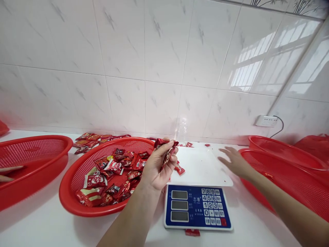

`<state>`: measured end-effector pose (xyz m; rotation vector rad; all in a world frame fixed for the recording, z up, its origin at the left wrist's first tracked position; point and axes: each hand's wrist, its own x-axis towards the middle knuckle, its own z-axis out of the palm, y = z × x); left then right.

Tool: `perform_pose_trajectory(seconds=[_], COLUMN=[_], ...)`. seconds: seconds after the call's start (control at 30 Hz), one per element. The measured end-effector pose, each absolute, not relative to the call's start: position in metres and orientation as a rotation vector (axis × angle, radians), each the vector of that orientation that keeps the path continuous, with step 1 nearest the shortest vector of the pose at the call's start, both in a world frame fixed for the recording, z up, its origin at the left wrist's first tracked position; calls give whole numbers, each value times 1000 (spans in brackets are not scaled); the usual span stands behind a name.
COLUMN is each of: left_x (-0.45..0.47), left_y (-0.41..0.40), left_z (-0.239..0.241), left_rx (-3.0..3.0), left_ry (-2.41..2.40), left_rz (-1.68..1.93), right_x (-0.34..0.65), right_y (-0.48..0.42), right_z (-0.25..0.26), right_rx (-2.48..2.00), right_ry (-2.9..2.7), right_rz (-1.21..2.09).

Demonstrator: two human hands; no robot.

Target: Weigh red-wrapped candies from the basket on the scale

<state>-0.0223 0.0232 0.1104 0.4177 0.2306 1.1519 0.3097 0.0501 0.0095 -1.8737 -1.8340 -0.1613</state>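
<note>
My left hand (158, 167) is closed around a few red candy packets (167, 151), held up over the right rim of a red mesh basket (77, 178) that contains several red wrapped candies (113, 171). My right hand (234, 160) hovers open, fingers spread, over the right side of the white weighing platform (203, 168) of an electronic scale with a blue keypad panel (197, 207). One red candy (179, 168) lies on the platform's left edge.
Another red basket (31, 161) stands at the left, with another person's fingers (9, 172) at its edge. Two stacked red baskets (288, 171) sit at the right. Loose candies (89, 140) lie by the tiled wall; one candy (192, 232) lies below the scale. A wall socket (266, 120) is at right.
</note>
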Motion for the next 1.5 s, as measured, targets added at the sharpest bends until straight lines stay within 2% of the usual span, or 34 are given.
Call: perform_pose_trajectory(seconds=[0.23, 0.5, 1.17, 1.37, 1.5], left_x=[-27, -26, -21, -13, 0], left_y=[20, 21, 22, 31, 48], left_z=[115, 115, 112, 100, 79], left_rx=[449, 425, 472, 523, 526], left_ry=[242, 235, 276, 345, 453], left_rz=[1184, 1175, 1156, 1156, 1147], right_x=[147, 113, 200, 287, 351], right_y=[64, 84, 88, 63, 37], right_z=[14, 2, 5, 30, 27], right_rx=[-1430, -1362, -1765, -1982, -2160], right_ry=[-2404, -2479, -2201, -1893, -1657], right_rz=[280, 202, -169, -274, -324])
